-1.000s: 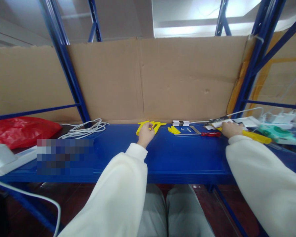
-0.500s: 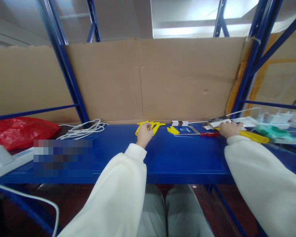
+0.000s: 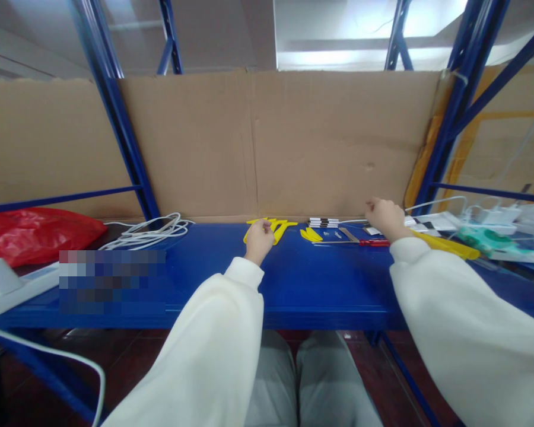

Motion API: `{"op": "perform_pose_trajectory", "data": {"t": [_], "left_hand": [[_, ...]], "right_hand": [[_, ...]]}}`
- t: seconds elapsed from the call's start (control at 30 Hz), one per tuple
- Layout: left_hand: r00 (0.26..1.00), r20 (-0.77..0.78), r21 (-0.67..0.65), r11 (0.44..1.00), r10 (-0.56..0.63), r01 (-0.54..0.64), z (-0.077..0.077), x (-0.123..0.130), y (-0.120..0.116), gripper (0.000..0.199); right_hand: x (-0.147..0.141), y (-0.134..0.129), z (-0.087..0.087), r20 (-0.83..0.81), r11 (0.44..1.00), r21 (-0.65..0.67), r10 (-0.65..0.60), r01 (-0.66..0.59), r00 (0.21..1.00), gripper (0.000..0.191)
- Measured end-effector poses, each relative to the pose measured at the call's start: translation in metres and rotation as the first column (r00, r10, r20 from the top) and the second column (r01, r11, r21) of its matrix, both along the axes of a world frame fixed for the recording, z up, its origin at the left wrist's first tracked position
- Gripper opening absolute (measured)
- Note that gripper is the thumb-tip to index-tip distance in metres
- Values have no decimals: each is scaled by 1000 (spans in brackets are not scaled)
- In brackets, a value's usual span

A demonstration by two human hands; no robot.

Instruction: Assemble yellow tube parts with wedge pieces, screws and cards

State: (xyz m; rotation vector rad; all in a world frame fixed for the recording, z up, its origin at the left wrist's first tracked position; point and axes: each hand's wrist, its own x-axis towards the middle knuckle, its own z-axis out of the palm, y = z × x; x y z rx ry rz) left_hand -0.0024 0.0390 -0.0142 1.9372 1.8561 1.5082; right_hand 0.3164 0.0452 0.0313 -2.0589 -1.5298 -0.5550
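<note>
My left hand (image 3: 260,240) is closed in a pinch over several yellow plastic parts (image 3: 283,230) by the cardboard; whatever its fingertips hold is too small to name. Raised at the right, my right hand (image 3: 385,218) has its fingers curled together, and I cannot make out what is in them. Below it lies a screwdriver with a red handle (image 3: 374,242). Between the hands are curved yellow pieces (image 3: 310,235), a stack of white and dark strips (image 3: 323,222), and small metal bits (image 3: 337,234). A long yellow object (image 3: 449,244) rests beside my right sleeve.
A cardboard sheet (image 3: 196,142) stands along the back of the blue shelf (image 3: 320,284). To the left are a coiled white cable (image 3: 153,231), a red plastic bag (image 3: 42,234) and a white power strip (image 3: 31,290). A green and white packet (image 3: 493,240) and white adapters lie at right.
My right hand has lifted off the items near the long yellow object and moved left and up. My left hand has stayed almost still over the yellow parts.
</note>
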Motion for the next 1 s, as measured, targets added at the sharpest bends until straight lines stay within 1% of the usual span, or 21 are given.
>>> {"op": "perform_pose_trajectory", "data": {"t": [0.07,0.13,0.17,0.2,0.27,0.33,0.4,0.43,0.53,0.6,0.73,0.8,0.87,1.0], "left_hand": [[1000,-1,-6,1000,4,-4,0,-1,0,22],[1000,-10,-13,1000,9,-9,-1,-2,1,22],[1000,-18,-16,1000,10,-10,-2,-3,2,22],[1000,-27,-22,1000,7,-8,-4,-3,3,22],[998,-60,-46,999,1,-4,-7,-4,5,22],[993,-116,-98,995,-17,6,-12,-5,7,18],[984,-176,-147,989,-30,4,-16,-5,9,12],[982,-187,-149,989,-35,6,-18,-5,9,10],[981,-188,-109,994,-51,31,-22,-6,11,5],[974,-221,-85,996,-54,36,-23,-6,11,5],[923,-384,-99,995,-37,-2,-21,-5,8,13],[888,-457,-100,995,-52,7,-19,-4,5,19],[864,-498,-95,995,-76,32,-17,-3,3,26],[847,-521,-106,992,-109,62,-15,-2,-1,33]], "right_hand": [[-16,-1,-1,-99,997,67,47,-40,994,38],[-27,-1,-9,-178,994,81,91,-77,980,39],[-30,-1,-15,-199,990,59,135,-126,971,38],[-30,0,-22,-209,979,27,204,-203,956,38],[-28,3,-35,-237,935,-25,338,-353,911,36],[-21,5,-45,-274,912,-19,390,-410,879,34],[-15,7,-51,-309,908,-6,397,-420,864,32],[-12,8,-53,-319,907,0,399,-421,860,31],[-9,11,-56,-334,900,19,416,-436,846,29],[-10,12,-57,-341,890,35,438,-454,832,28],[-12,13,-57,-341,883,44,453,-468,824,27],[-13,12,-56,-341,887,29,442,-460,830,28],[-14,11,-56,-338,891,12,430,-453,837,28],[-13,12,-55,-330,889,-3,432,-458,839,28]]}}
